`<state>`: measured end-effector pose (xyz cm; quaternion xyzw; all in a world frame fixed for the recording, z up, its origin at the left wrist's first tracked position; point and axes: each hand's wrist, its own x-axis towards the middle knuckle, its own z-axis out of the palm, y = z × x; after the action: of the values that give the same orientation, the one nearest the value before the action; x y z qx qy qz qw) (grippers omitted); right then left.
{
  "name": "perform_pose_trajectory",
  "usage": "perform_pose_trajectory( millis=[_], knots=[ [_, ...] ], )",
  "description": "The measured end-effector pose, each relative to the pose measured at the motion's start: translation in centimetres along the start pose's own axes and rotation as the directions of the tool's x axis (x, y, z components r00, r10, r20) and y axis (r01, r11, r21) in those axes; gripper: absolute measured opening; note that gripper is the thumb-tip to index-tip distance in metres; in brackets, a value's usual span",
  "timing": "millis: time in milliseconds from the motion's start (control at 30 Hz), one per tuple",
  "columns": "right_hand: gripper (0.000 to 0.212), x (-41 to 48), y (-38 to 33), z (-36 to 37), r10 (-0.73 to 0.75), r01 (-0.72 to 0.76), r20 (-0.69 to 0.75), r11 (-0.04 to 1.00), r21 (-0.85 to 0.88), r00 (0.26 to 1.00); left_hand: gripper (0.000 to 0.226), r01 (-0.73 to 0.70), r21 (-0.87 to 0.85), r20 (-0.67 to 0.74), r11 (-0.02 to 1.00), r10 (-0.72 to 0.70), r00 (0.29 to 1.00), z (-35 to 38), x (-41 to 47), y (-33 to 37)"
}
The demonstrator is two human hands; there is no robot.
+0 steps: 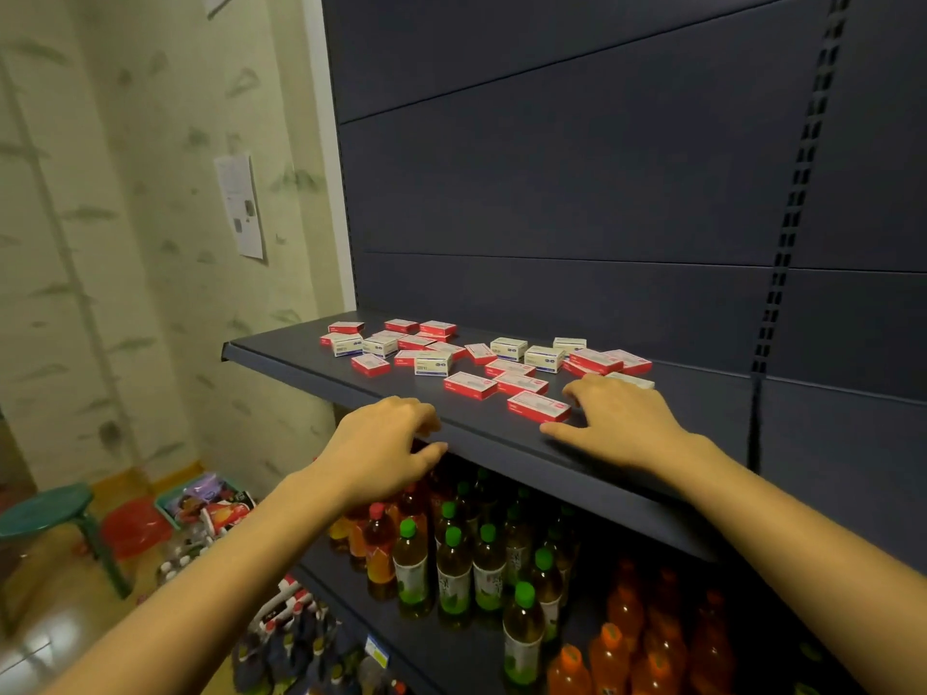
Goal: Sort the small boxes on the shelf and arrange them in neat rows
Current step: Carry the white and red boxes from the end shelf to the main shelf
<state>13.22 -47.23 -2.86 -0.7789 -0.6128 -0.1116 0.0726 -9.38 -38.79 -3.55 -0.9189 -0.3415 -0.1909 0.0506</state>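
Several small red boxes and white boxes lie scattered in no order across the dark shelf. One red box lies nearest the front, a white box sits mid-shelf, and a red pair is stacked at the right. My right hand rests flat on the shelf just right of the nearest red box, fingers spread, thumb beside the box, holding nothing. My left hand hangs at the shelf's front edge, fingers loosely curled over the lip, with nothing in it.
Below the shelf stand rows of green-capped bottles and orange bottles. The dark back panel rises behind the boxes. On the floor at left are a green stool, a red basin and a basket of packets.
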Motion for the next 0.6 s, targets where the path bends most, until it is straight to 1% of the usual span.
perform_pose_trajectory(
  millis=[67,200,300,400,500,600],
  knots=[
    [0.064,1.9,0.0,0.6,0.032,-0.031,0.037,0.999,-0.028,0.999,0.033,0.002,-0.002,0.004,1.000,-0.002,1.000,0.5,1.7,-1.3],
    [0.061,4.7,0.3,1.4,0.072,-0.067,0.139,0.997,-0.045,0.988,0.034,-0.010,-0.010,0.038,1.000,0.011,0.999,1.2,5.1,-3.5],
    [0.049,5.6,0.7,1.7,0.041,-0.043,0.182,0.999,0.003,0.982,0.036,-0.030,-0.027,0.064,0.999,0.032,0.997,1.6,7.0,-4.9],
    [0.044,6.1,0.8,1.8,0.013,-0.013,0.150,1.000,0.002,0.989,0.034,-0.042,-0.108,0.083,0.993,0.051,0.995,2.4,9.2,-6.2],
    [0.041,6.1,1.1,1.4,0.017,-0.017,0.090,1.000,-0.006,0.996,0.036,-0.070,-0.244,0.172,0.967,0.114,0.978,3.5,11.4,-7.2],
    [0.040,5.8,1.4,0.8,0.018,-0.018,0.017,1.000,-0.018,1.000,0.044,-0.098,-0.305,0.236,0.947,0.175,0.956,4.5,13.2,-7.5]
  ],
)
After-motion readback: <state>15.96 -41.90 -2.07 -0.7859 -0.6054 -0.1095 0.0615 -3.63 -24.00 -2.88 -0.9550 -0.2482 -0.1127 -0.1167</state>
